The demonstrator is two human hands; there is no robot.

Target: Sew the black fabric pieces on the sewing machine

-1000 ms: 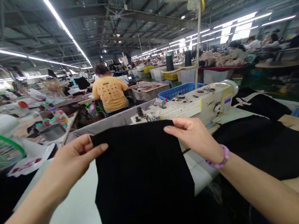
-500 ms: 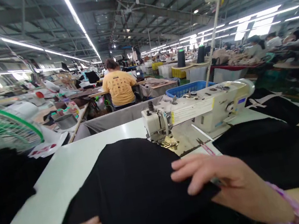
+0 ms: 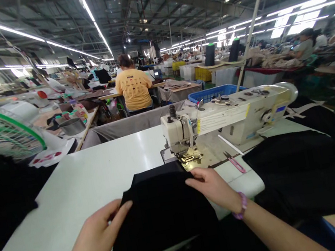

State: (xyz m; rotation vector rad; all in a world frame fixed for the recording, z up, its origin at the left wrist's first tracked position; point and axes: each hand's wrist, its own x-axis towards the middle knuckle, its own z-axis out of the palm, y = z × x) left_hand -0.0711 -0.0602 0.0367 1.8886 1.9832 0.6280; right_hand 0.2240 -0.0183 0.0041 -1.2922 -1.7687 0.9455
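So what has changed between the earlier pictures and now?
The black cloth, first held up by its corners, has come down onto the table, its far edge near the sewing machine. The left hand, flat on it half a second ago, now pinches its left edge; the right hand pinches the right. The sewing machine and pink snips stayed put.

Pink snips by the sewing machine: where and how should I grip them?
Probably by the pink handles, right hand coming from above on the near side: the snips lie flat, handles toward the near right, blades pointing away toward the sewing machine. That hand holds black cloth.
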